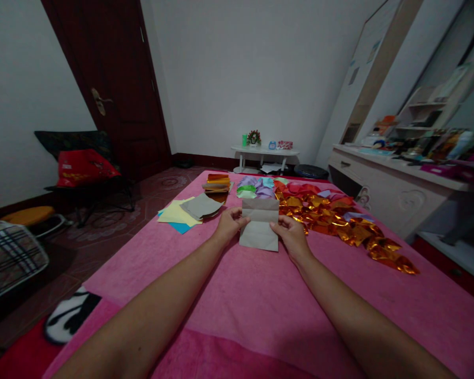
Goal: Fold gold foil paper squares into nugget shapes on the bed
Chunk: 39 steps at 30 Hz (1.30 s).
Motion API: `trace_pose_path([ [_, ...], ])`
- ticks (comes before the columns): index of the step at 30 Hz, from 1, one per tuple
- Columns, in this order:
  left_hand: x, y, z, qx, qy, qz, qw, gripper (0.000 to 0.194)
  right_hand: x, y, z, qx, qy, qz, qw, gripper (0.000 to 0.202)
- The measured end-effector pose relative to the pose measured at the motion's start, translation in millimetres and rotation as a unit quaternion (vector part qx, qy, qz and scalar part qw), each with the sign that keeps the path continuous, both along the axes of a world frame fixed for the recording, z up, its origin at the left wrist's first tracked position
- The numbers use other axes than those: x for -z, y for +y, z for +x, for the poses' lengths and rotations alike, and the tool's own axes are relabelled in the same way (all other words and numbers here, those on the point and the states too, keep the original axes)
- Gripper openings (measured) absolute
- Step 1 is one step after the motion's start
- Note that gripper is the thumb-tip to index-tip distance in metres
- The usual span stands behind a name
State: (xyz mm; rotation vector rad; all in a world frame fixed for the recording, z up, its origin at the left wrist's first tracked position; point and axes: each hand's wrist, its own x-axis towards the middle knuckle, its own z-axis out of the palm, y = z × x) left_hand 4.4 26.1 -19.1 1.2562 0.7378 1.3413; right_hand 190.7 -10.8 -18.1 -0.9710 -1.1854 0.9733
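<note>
A creased grey sheet of paper [259,231] is held up over the pink cloth, with fold lines running across it. My left hand [231,223] pinches its left edge between thumb and fingers. On the opposite edge my right hand [292,234] grips it the same way. To the left lie a stack of grey sheets [200,206], yellow sheets [177,211] and a blue sheet [179,227]. Behind them sits a pile of shiny orange foil sheets [218,181]. Folded gold foil pieces [339,223] spread out to the right of my right hand.
The pink cloth [221,295] covers the table. Purple, green and red folded papers [256,187] lie at its far end. A small white table [264,150] stands by the wall. On the left is a chair with a red bag [85,167]; a cluttered dresser [379,168] is at right.
</note>
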Motion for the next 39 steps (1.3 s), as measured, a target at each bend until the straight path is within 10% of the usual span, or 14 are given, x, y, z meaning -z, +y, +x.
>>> trace_pose_path([
  [15, -13.1, -10.9, -0.1, 0.073, 0.047, 0.032, 0.996, 0.052, -2.3, 3.0, 4.4, 0.099, -0.008, 0.080, 0.992, 0.019],
  [39, -8.3, -2.4, -1.9, -0.101, 0.081, 0.054, 0.990, 0.041, -8.6, -5.9, 6.7, 0.182, -0.040, 0.075, 0.980, 0.031],
])
